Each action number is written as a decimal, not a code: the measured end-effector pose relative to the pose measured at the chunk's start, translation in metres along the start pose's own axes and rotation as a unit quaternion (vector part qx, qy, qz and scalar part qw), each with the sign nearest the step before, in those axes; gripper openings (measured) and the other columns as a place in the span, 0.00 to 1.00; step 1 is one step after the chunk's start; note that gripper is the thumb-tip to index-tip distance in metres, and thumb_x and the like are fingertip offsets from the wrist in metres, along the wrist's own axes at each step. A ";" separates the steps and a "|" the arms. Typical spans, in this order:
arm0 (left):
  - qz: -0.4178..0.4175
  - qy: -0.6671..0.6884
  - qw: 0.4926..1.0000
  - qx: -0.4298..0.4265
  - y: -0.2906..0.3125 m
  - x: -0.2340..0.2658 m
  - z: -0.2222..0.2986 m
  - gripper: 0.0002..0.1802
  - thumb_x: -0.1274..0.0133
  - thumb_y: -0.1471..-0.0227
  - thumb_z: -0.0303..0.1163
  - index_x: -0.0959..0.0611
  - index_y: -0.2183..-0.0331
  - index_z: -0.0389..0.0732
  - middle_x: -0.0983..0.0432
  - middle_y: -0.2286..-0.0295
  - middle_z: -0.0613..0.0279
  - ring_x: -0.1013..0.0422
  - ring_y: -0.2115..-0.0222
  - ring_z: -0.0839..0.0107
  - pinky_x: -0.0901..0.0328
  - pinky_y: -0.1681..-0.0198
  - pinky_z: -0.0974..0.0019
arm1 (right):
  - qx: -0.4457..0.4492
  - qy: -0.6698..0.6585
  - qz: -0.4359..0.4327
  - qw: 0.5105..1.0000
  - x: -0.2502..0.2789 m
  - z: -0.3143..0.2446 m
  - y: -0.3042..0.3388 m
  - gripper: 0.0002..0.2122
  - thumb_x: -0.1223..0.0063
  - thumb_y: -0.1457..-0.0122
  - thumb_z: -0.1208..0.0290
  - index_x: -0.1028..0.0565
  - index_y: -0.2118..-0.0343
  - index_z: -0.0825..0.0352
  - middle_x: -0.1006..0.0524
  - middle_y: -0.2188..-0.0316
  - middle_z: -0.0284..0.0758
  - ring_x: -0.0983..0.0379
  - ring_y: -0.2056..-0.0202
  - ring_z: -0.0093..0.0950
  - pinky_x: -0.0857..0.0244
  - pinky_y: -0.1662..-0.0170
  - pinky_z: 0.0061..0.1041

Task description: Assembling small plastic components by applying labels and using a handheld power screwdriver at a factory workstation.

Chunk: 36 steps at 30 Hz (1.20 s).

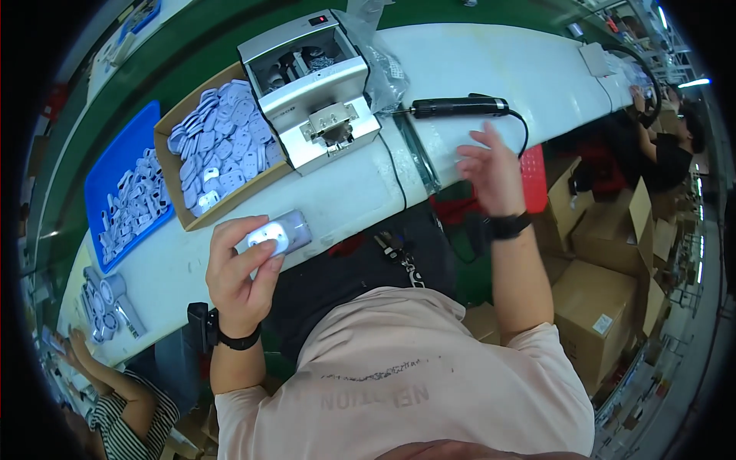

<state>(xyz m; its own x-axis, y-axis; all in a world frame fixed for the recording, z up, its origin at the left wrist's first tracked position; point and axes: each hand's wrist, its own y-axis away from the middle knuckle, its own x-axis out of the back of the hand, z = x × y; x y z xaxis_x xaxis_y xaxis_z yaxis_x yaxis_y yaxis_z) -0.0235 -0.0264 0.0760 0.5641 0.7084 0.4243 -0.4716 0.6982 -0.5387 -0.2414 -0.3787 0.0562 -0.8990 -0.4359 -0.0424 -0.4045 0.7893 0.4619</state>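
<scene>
My left hand (244,261) pinches a small pale lavender plastic housing (285,232) with a white face, just above the near edge of the bench. My right hand (493,170) is raised off the bench's near edge with its fingers apart and nothing in it. Beyond that hand lies a black electric screwdriver (460,106), its bit toward the left and its cable curling to the right. A silver screw feeder (314,96) with an open top window stands ahead, between the two hands.
Left of the feeder is a cardboard box (224,217) of pale housings. Farther left sits a blue tray (115,165) of small parts, with grey-white fan-like parts (111,303) nearer. Cardboard cartons (594,314) stand at right. Other people work at both sides.
</scene>
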 end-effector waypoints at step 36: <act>0.027 0.050 0.998 0.016 -0.019 -0.016 -0.001 0.15 0.29 0.53 0.24 0.13 0.61 0.40 0.19 0.55 0.48 0.23 0.58 0.51 0.28 0.55 0.55 | 0.302 0.120 -0.305 0.895 -0.075 -0.053 -0.018 0.20 0.38 0.49 0.87 0.26 0.53 0.68 0.22 0.70 0.35 0.19 0.63 0.35 0.25 0.51 0.39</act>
<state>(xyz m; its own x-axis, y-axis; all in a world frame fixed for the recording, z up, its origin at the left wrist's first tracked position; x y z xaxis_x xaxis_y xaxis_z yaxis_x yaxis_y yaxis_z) -0.0231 -0.0511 0.0790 0.6016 0.7320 0.3199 -0.5232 0.6636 -0.5347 -0.1575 -0.3828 0.0986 -0.4467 -0.8889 0.1018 -0.8903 0.4304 -0.1487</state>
